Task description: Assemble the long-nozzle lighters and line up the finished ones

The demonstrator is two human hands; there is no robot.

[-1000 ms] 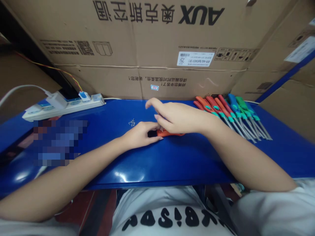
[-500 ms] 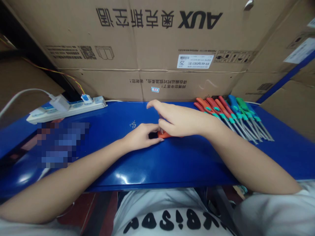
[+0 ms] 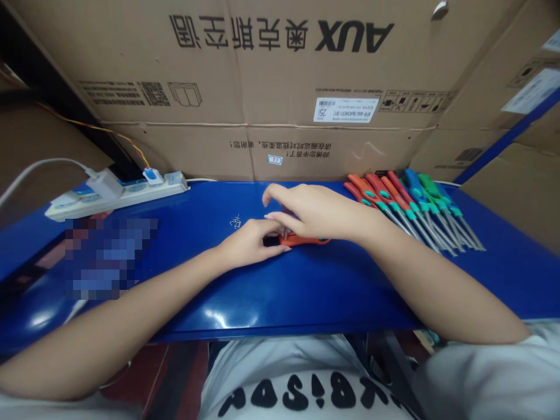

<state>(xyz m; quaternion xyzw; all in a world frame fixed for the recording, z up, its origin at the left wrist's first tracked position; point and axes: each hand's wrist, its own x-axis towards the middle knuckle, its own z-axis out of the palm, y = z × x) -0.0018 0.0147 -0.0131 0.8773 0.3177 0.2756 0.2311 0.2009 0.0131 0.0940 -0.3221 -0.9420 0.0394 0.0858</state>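
An orange-red tool handle (image 3: 306,240) lies flat on the blue table (image 3: 280,286) near its middle. My left hand (image 3: 249,240) is closed round the handle's left end, where a small dark part shows. My right hand (image 3: 312,213) hovers over the same end, thumb and middle fingers pinched on something small and thin there, index finger lifted. What the pinch holds is too small to name. A tiny heap of small metal pieces (image 3: 236,221) lies just left of my hands.
A row of several red, blue and green-handled screwdrivers (image 3: 411,204) lies at the right. A white power strip (image 3: 116,189) with plugs sits at the back left. Large cardboard boxes (image 3: 271,87) wall the table's far edge. A blurred patch covers the left.
My right hand has shifted slightly, uncovering more of the orange-red handle. The left hand has stayed in place on the handle's end.
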